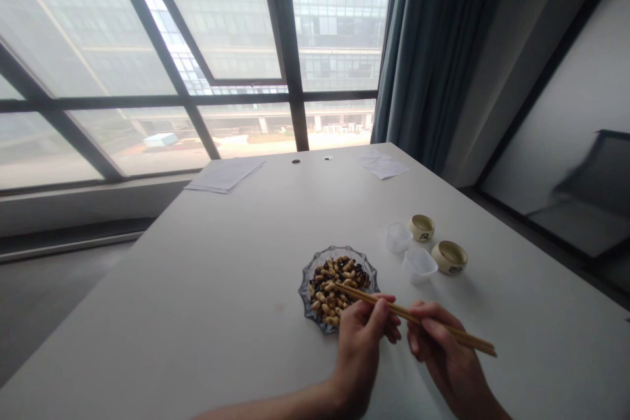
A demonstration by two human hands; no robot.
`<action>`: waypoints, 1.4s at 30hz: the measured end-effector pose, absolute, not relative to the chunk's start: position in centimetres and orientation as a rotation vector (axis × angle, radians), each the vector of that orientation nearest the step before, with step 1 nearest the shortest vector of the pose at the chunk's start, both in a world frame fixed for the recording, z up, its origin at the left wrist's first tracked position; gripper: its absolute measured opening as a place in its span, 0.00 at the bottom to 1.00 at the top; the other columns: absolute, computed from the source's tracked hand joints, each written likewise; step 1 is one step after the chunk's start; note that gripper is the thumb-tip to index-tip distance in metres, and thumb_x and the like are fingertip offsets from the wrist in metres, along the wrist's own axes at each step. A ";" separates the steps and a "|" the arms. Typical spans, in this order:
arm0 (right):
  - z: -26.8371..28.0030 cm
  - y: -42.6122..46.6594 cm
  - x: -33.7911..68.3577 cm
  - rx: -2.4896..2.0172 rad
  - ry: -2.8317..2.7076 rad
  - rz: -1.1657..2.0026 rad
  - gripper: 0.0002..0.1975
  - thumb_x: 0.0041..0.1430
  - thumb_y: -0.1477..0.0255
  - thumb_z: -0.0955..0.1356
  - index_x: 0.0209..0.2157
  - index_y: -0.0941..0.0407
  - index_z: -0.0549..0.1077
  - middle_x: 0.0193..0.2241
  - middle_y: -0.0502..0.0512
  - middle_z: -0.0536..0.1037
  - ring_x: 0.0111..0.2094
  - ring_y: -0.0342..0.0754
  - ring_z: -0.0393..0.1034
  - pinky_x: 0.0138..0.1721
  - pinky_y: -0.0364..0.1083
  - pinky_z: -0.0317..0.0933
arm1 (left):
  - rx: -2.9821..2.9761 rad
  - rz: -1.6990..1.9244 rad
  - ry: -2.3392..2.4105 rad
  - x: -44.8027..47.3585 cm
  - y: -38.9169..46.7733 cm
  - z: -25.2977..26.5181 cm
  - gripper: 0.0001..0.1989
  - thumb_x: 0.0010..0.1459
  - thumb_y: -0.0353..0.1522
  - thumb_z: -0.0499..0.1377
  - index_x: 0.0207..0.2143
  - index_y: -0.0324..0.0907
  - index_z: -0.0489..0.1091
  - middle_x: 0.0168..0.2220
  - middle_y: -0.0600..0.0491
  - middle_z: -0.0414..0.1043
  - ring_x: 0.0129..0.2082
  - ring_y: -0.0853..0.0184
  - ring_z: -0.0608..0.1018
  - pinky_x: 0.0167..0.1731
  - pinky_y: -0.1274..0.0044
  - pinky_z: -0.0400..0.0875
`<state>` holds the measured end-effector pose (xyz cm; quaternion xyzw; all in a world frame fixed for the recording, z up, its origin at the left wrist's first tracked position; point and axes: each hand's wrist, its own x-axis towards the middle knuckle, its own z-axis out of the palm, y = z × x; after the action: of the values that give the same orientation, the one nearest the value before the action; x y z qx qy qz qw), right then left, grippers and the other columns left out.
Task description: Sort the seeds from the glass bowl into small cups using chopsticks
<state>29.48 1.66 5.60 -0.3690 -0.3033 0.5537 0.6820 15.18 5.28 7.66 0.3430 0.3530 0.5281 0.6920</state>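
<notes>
A pair of wooden chopsticks point(404, 312) slants across both hands, tips up-left over the glass bowl. My right hand point(445, 348) is closed around them toward their thick ends. Farther along, my left hand point(361, 335) pinches the same chopsticks between thumb and fingers, beside the bowl's right rim. The scalloped glass bowl point(304, 295) holds peanuts in the shell point(322, 295) mixed with small dark pieces point(361, 273), too small to name surely. The chopstick tips lie over the peanuts; whether they touch any I cannot tell. My left hand hides the bowl's lower right part.
Two clear plastic cups point(420, 265) stand right of the bowl, next to two cream ceramic bowls point(451, 256) with dark markings. Paper sheets point(226, 175) lie at the white table's point(236, 262) far left, another sheet point(382, 165) at far right. Windows and a dark curtain point(423, 52) stand beyond.
</notes>
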 end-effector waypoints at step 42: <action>16.0 9.2 31.6 -1.258 -1.535 0.833 0.22 0.66 0.51 0.73 0.31 0.55 0.85 0.26 0.59 0.85 0.28 0.54 0.84 0.32 0.47 0.79 | 0.957 0.478 0.452 15.3 1.4 0.2 0.41 0.45 0.69 0.68 0.32 0.37 0.81 0.26 0.52 0.68 0.23 0.71 0.64 0.27 0.80 0.55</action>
<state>31.61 9.16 15.95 -0.5144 -0.6277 0.3408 0.4746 15.27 1.37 0.20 0.4519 0.2134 0.2259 0.8362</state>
